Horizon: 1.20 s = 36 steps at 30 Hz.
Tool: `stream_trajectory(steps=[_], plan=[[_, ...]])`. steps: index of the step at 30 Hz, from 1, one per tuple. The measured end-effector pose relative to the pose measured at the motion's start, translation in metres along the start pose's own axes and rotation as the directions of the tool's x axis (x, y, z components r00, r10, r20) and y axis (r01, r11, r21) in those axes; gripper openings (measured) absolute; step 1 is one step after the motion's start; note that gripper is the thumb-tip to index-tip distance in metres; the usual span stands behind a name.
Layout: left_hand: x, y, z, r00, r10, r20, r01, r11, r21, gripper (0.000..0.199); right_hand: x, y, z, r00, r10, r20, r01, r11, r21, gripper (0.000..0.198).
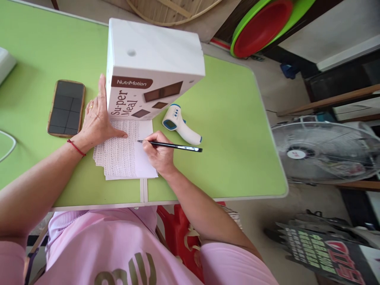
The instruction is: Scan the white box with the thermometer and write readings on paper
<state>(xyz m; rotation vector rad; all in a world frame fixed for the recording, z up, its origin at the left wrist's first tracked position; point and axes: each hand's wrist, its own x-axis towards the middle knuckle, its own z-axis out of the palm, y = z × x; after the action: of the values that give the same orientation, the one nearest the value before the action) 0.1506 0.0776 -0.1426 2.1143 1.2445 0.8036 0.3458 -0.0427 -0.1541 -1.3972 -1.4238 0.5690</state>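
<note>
While the right hand [160, 155] pinches the pen [181, 147] near its point, the left hand [95, 120] lies spread, thumb on the sheets [144, 162], fingers beside the box [157, 51]; whether they press on it, cannot tell. Sheets stacked unevenly on the table [237, 158], at the foot of the box, pen tip at the top one. Pen likely light, stiff, smooth; best gripped low, as here. Sheets probably thin, easily creased or slid; take them by the blank right side. Box upright, contents hidden. Beyond the table, red basin [263, 27] tilted against a green basin [299, 15].
</note>
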Motion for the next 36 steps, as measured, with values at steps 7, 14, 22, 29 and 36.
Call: stream_trajectory(steps=[7, 14, 22, 29, 36], plan=[[0.000, 0.000, -0.001, 1.000, -0.001, 0.021, 0.001, 1.000, -0.013, 0.156, 0.000, -0.001, 0.000, 1.000, -0.005, -0.010, 0.004, 0.999, -0.041, 0.014], [0.000, 0.002, 0.000, 1.000, -0.007, -0.001, 0.007, 1.000, 0.013, 0.153, 0.001, 0.000, 0.001, 0.996, -0.071, -0.054, 0.071, 0.997, -0.003, 0.011], [0.000, -0.002, 0.001, 1.000, -0.008, 0.006, 0.008, 1.000, -0.002, 0.150, 0.000, -0.001, 0.000, 0.997, -0.080, -0.021, 0.079, 0.996, -0.039, 0.012], [0.001, -0.008, 0.004, 0.999, 0.035, -0.007, -0.036, 0.999, -0.007, 0.150, 0.000, -0.001, -0.001, 0.995, -0.096, -0.013, 0.095, 0.994, -0.056, 0.012], [0.001, -0.009, 0.004, 1.000, 0.027, -0.009, -0.027, 1.000, -0.012, 0.149, 0.000, 0.002, -0.001, 0.993, -0.098, -0.072, 0.097, 0.995, -0.015, 0.011]])
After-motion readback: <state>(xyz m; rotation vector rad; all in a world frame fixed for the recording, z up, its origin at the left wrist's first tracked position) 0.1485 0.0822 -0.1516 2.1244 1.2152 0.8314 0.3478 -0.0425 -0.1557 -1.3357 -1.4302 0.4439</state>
